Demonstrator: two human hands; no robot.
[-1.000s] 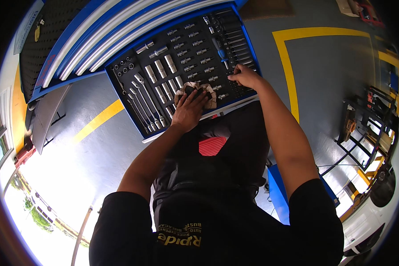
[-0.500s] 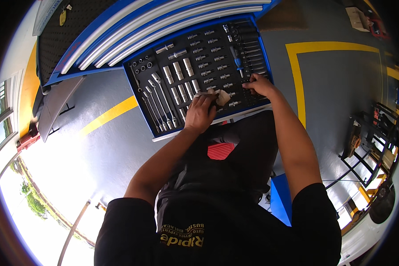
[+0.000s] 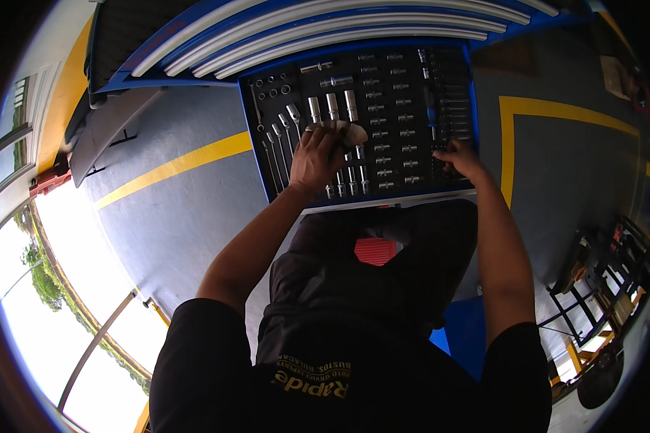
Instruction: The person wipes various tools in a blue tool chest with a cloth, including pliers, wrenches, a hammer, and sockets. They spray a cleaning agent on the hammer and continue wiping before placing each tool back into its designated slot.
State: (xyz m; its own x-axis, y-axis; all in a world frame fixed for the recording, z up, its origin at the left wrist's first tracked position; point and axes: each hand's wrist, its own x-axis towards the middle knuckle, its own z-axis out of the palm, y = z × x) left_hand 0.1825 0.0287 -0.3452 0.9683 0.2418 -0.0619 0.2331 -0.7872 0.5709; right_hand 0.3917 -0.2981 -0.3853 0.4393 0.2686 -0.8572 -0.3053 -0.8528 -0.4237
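An open tool drawer (image 3: 383, 198) lies before me, its black inlay holding rows of chrome sockets (image 3: 351, 105), wrenches (image 3: 280, 137) and a blue-handled screwdriver (image 3: 431, 108). My left hand (image 3: 318, 157) rests over the deep sockets, closed on a pale rag (image 3: 356, 135) that sticks out past its fingers. My right hand (image 3: 460, 159) is at the drawer's right side, just below the screwdriver's tip, over a patch of small dark pieces. Its thumb and index finger are pinched together, and whatever may be between them is too small to make out.
Closed drawers with silver handles (image 3: 354, 32) rise behind the open one. Beneath me is something red and ribbed (image 3: 375, 251), with a blue object (image 3: 464, 335) to the right. A black metal frame (image 3: 585, 289) stands at the far right. Yellow lines (image 3: 173, 173) mark the grey floor.
My left hand has slid the rag from the smaller sockets up and left onto the deep sockets. My right hand stays near the small pieces. The whole view has shifted, with the drawer now further right.
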